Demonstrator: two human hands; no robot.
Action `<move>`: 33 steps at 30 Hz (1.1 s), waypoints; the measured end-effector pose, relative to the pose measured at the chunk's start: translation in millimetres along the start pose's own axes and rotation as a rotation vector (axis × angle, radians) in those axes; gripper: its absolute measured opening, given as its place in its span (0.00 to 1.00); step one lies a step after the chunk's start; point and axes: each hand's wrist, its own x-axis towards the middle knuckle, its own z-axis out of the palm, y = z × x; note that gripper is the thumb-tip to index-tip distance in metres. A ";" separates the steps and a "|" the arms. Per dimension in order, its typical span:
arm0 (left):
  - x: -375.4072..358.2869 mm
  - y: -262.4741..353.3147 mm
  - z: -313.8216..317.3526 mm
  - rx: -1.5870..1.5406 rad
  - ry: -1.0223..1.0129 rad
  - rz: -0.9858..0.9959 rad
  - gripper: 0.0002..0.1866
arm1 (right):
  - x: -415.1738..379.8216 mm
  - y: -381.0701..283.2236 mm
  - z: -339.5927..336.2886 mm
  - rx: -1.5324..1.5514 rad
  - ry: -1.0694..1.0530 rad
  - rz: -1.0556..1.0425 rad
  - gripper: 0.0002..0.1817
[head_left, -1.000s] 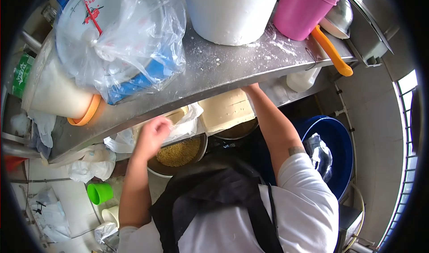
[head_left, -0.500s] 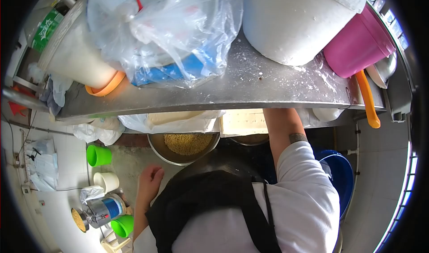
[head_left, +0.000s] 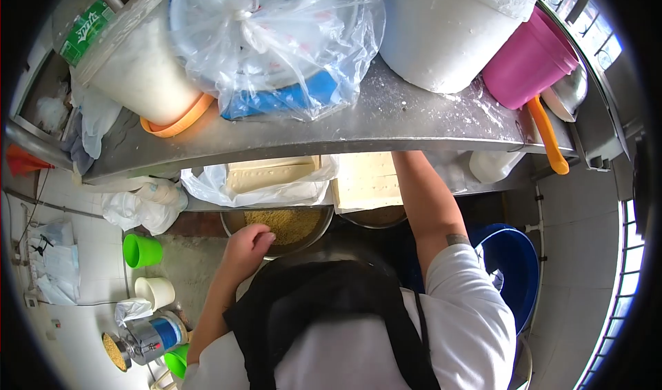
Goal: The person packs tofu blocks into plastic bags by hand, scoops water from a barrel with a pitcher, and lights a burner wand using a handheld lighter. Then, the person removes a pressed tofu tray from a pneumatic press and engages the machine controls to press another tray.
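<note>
My left hand (head_left: 249, 251) is over the near left rim of a metal bowl (head_left: 324, 227) of yellow beans or grain (head_left: 289, 224). Its fingers are curled in, with nothing visible in them. My right arm (head_left: 429, 195) reaches under the steel shelf, beside a pale, dimpled slab that looks like tofu (head_left: 367, 182); the shelf edge hides my right hand and anything it touches. Left of that slab, a white plastic bag (head_left: 207, 186) lies open around another cream-coloured block (head_left: 270, 175).
Above is the steel shelf (head_left: 414, 124), bearing a plastic-wrapped tub (head_left: 276, 52), a white bucket (head_left: 448, 38), and a pink bucket (head_left: 527, 59) beside an orange handle (head_left: 548, 138). A blue barrel (head_left: 517, 273) stands at right; a green bucket (head_left: 143, 251) is on the left.
My left hand has moved up and right, from beside the bowl to over its rim. More of my right forearm and of the pale slabs shows below the shelf. The view has shifted slightly.
</note>
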 end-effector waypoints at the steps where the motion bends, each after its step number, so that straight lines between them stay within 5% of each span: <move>1: 9.1 5.0 1.6 -0.004 -0.006 0.008 0.13 | -0.7 -12.7 -4.4 0.015 0.007 -0.016 0.25; 6: 44.5 13.0 18.0 -0.157 -0.311 0.017 0.13 | -33.6 -87.4 -59.3 0.126 0.061 -0.051 0.24; 9: 63.3 1.1 47.2 -0.330 -0.474 0.057 0.13 | -61.5 -130.0 -110.6 -0.314 0.014 -0.122 0.23; 12: 91.3 -8.4 85.3 -0.452 -0.737 0.004 0.16 | -94.1 -195.9 -143.5 -0.123 0.010 -0.097 0.25; 18: 110.1 17.7 126.4 -1.104 -1.064 -0.302 0.57 | -158.6 -248.5 -193.5 0.475 -0.009 0.471 0.29; 22: 106.5 30.1 103.8 -1.267 -1.140 -0.272 0.39 | -190.8 -240.7 -189.2 0.812 0.081 0.512 0.35; 23: 99.1 34.0 88.3 -1.279 -1.007 -0.237 0.31 | -193.7 -240.9 -183.1 0.865 0.106 0.532 0.35; 28: 93.6 27.1 -5.7 -1.168 -0.541 -0.027 0.32 | -181.0 -266.0 -130.4 0.983 0.015 0.576 0.33; 33: 119.0 -10.2 -71.1 -0.785 -0.127 0.192 0.32 | -127.7 -301.0 -59.4 0.981 -0.175 0.371 0.33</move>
